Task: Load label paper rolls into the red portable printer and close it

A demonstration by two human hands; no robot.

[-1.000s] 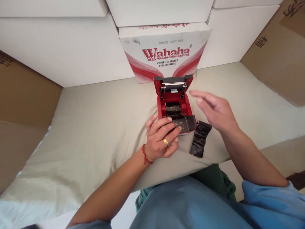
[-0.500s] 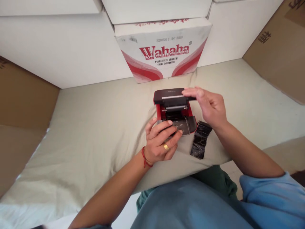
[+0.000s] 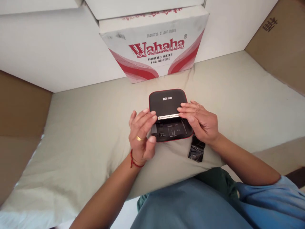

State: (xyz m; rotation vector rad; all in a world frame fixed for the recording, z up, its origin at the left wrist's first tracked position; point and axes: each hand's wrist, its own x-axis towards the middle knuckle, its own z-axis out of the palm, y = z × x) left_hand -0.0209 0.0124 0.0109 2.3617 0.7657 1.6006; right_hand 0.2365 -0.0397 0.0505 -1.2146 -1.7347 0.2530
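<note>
A small black printer (image 3: 164, 103) with red edges and white lettering on its lid lies flat on the cloth. The lid is down over its rear part, a pale label strip along the lid's front edge. The lower front part shows a clear plate. My left hand (image 3: 143, 135) is open at the printer's left side, fingertips by the lid's front left corner. My right hand (image 3: 202, 122) rests stretched fingers on the lid's right front edge and covers part of that side. Partly hidden below it lies a shiny, wrinkled black piece (image 3: 197, 149).
Behind the printer stands a white and red water carton (image 3: 152, 47) against white boxes (image 3: 59, 47). Brown cardboard (image 3: 283, 47) flanks the right, and more cardboard (image 3: 21, 133) the left. A pale cloth (image 3: 90, 127) covers the surface, its front edge near my body.
The printer's lid has swung from raised to down, hiding the red interior. My left hand has moved left off the front part; my right hand has come down with the lid.
</note>
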